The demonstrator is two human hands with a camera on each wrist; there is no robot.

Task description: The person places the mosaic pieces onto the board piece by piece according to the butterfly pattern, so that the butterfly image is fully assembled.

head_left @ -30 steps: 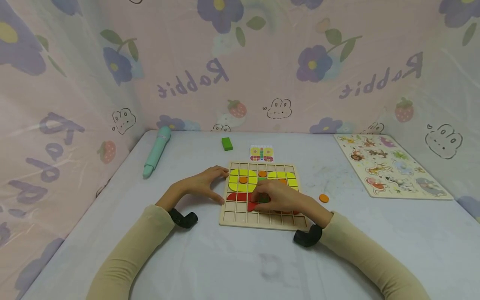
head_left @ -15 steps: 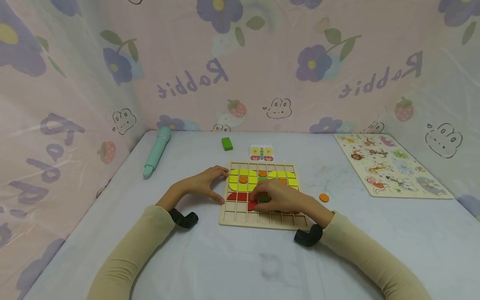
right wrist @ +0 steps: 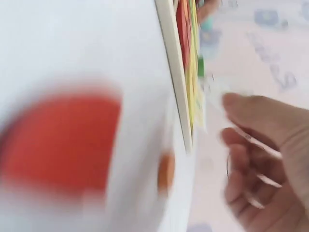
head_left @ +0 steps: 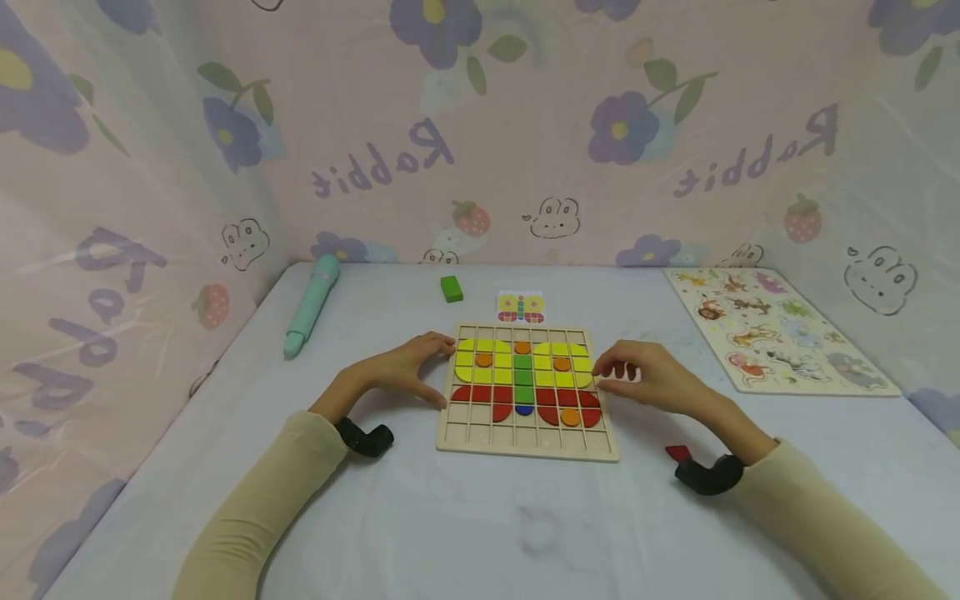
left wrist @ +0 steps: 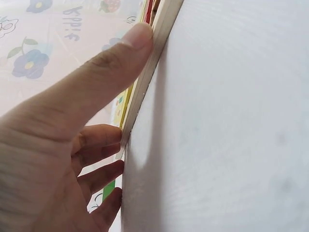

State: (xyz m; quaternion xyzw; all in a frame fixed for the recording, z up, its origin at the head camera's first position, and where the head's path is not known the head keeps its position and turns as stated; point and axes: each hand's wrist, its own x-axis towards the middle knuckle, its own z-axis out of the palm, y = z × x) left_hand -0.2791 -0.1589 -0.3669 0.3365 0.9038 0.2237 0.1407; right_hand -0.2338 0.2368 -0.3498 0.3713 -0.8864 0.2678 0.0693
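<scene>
A wooden grid board [head_left: 487, 437] lies in the middle of the table, with yellow, red, green, orange and blue pieces forming a butterfly. My left hand [head_left: 408, 369] rests at its left edge; in the left wrist view the thumb [left wrist: 137, 36] touches the rim and the other fingers lie along the side. My right hand [head_left: 656, 379] hovers at the board's right edge, fingers loosely bent and nothing between them. A red quarter-round piece [right wrist: 67, 140] appears large and blurred in the right wrist view. An orange disc [right wrist: 166, 173] lies past it, hidden behind my hand in the head view.
A butterfly pattern card [head_left: 521, 307] lies behind the board, with a green block [head_left: 452, 289] to its left. A mint-green stick-shaped object [head_left: 311, 307] lies at the back left. An animal puzzle board [head_left: 780, 333] is at the right. Patterned curtains surround the table.
My right hand has let go of a red piece on the board and moved right, off the grid. The pieces it covered now show. My left hand stays in place.
</scene>
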